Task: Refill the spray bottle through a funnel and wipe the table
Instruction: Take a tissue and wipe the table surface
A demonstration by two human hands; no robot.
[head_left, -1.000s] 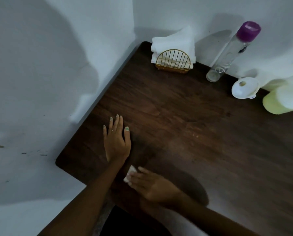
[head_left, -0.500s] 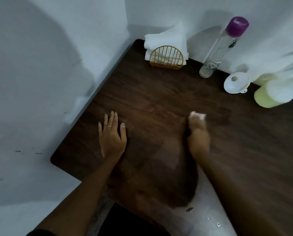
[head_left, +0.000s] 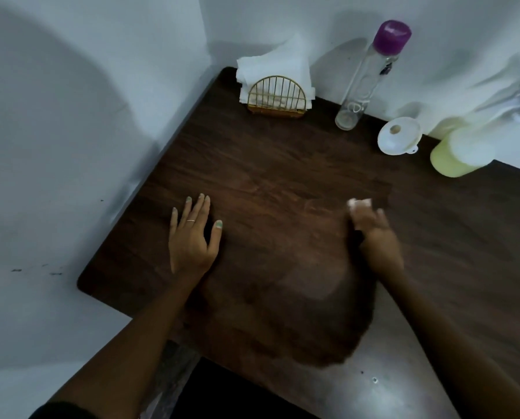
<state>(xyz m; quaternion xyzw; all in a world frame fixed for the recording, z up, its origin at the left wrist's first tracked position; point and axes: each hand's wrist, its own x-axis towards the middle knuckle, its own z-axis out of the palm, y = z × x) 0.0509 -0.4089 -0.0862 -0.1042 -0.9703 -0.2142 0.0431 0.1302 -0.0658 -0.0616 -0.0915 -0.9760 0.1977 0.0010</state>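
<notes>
Table [head_left: 282, 164], dark wood grain, set into a white wall corner, fills the frame centre; wiping is the step in hand. Left hand [head_left: 192, 237], centre-left: flat on the wood, fingers spread and empty, ring on one finger, in the same spot as a second ago, seemingly bracing. Napkin holder [head_left: 276, 98], gold wire, stocked with white napkins, upper centre against the wall. Right hand [head_left: 373, 234], centre-right, blurred: closed on a small white tissue wad [head_left: 360, 203] that pokes out past the fingertips, pressed to the wood; a second ago it worked the near edge beside the left wrist, so the stroke has travelled away and rightward, and the wipe judged well under way with the far strip uncovered. Clear bottle [head_left: 364, 83], purple cap, upper right. White funnel [head_left: 399, 140], lying on the wood, just beside it. Spray bottle [head_left: 461, 149], pale yellow liquid, far upper right, well apart from both hands; refill judged complete.
</notes>
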